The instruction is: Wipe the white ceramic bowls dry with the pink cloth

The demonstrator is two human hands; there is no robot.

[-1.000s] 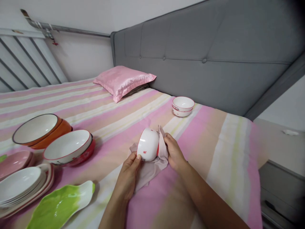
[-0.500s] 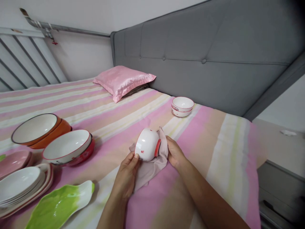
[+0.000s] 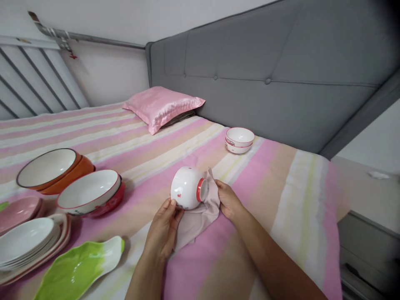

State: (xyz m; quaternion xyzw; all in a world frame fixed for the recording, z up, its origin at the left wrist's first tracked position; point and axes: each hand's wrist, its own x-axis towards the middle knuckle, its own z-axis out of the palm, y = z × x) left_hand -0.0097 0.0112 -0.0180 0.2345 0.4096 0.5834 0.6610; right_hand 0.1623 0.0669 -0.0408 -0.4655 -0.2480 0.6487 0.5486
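Note:
A white bowl (image 3: 186, 188) with a red foot ring and small red marks lies tipped on its side in the air, its base facing right. My left hand (image 3: 165, 227) grips its rim from the lower left, thumb on the outer wall. A pale pink cloth (image 3: 200, 221) hangs beneath and behind the bowl. My right hand (image 3: 229, 199) pinches that cloth at its right edge, close to the bowl's foot. The bowl's inside is turned away from view.
Two stacked white bowls (image 3: 240, 141) stand near the grey headboard (image 3: 250, 54). On the left are orange bowls (image 3: 84, 171), a red-rimmed white bowl (image 3: 90, 191), stacked white plates (image 3: 26, 241) and a green leaf-shaped dish (image 3: 78, 266). A pink pillow (image 3: 164, 104) lies farther back.
The bowl has shifted slightly left and turned, so more of its underside shows beside the cloth. My left hand moved left with it; my right hand stays nearly in place.

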